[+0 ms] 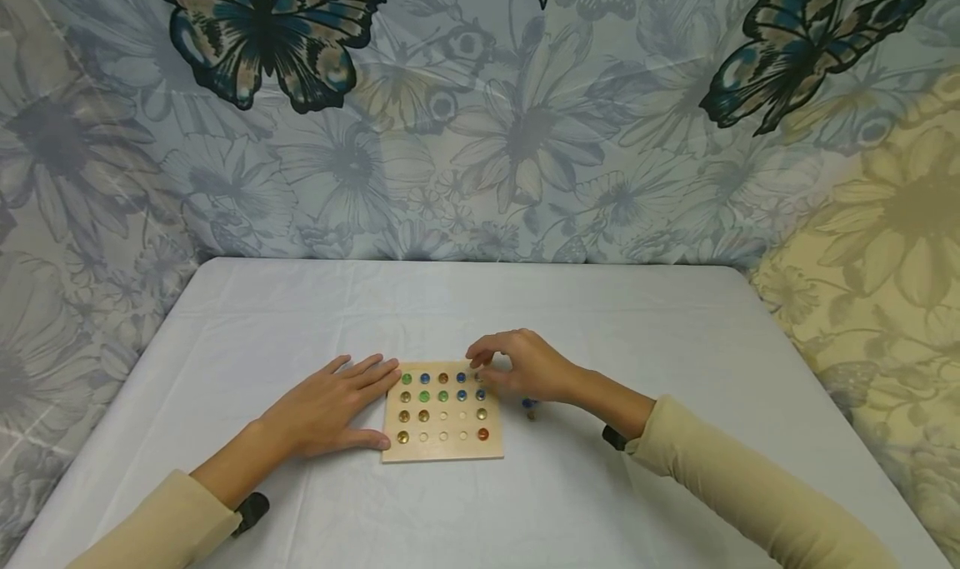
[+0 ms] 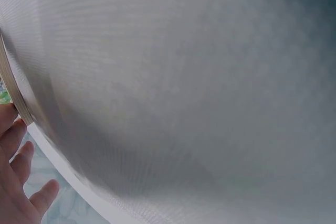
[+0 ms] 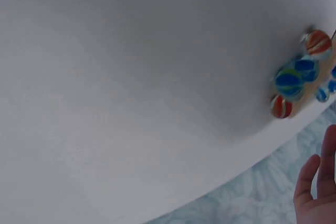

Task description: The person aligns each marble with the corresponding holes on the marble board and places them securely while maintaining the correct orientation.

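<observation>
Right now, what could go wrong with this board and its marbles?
The loose marbles beside the board could roll if the right hand brushes them. That hand, low over the far right corner, might knock seated marbles. If the left hand at the left edge pushes, the board may slide.

The widest free room lies beyond the wooden board [image 1: 444, 451], where bare white cloth [image 1: 480, 302] runs to the patterned drape [image 1: 525, 177], which stands as a wall; on the board's near side, a second lane opens between the two forearms; along the board's left edge the left hand [image 1: 341, 406] blocks the way, its forearm slanting off toward the near left; over the board's far right corner the right hand [image 1: 528, 365] bars any pass from above, its forearm crossing the cloth to the right; just beside the board's right edge, loose marbles [image 3: 289, 84] obstruct a low approach.
</observation>
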`<state>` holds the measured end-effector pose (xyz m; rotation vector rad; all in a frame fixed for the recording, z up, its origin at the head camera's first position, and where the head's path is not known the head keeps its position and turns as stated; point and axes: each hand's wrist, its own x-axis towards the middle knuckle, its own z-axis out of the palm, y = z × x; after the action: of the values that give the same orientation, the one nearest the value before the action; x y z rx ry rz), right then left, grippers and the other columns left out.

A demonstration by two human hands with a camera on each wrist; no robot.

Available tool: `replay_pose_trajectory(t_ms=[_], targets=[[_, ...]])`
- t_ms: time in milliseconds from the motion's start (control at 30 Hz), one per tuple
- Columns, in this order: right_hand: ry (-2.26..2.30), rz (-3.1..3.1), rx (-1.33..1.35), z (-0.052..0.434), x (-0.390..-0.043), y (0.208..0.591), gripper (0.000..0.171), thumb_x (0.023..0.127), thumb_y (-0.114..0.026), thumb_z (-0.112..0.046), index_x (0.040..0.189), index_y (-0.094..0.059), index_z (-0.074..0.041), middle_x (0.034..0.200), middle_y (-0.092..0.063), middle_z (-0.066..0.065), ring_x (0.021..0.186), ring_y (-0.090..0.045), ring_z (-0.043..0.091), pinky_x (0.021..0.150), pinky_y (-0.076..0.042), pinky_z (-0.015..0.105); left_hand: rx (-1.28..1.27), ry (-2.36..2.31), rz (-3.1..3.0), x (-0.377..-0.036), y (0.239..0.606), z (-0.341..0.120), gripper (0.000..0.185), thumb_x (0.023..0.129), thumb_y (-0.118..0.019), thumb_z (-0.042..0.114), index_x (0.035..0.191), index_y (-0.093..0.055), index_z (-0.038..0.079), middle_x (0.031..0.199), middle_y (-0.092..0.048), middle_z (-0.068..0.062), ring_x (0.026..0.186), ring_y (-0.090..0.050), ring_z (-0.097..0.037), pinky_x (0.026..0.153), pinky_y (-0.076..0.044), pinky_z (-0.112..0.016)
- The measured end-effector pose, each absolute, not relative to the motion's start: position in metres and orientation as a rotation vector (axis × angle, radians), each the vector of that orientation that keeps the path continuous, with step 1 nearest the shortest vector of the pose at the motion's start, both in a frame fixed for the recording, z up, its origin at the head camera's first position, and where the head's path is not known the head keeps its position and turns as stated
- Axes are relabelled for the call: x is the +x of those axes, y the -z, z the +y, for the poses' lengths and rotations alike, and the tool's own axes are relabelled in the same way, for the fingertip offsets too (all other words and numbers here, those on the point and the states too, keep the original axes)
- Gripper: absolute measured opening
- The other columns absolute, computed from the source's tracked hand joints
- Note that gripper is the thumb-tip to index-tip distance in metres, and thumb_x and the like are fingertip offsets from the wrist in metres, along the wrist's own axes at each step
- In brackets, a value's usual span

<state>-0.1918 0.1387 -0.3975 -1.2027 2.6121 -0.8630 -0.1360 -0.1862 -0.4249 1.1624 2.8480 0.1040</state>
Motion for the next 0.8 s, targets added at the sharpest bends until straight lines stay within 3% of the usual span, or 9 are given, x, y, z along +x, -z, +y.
replay_pose_trajectory(t_ms=[800], targets=[[0.835,2.639,-1.031,0.193,-0.192,0.411,0.027,0.089,-0.073,-0.004,0.115,-0.071,-0.006,0.103,-0.075,-0.003,0.096,-0.069,0.011,0.087,-0.055,0.039,1.172,-0.119,2.851,-0.135,0.425,-0.186,0.091,0.090,-0.044,0.075,0.155,-0.038,0.011,0.159,-0.036,-0.005,0.145,-0.034,-0.029,0.114,-0.029,-0.058]])
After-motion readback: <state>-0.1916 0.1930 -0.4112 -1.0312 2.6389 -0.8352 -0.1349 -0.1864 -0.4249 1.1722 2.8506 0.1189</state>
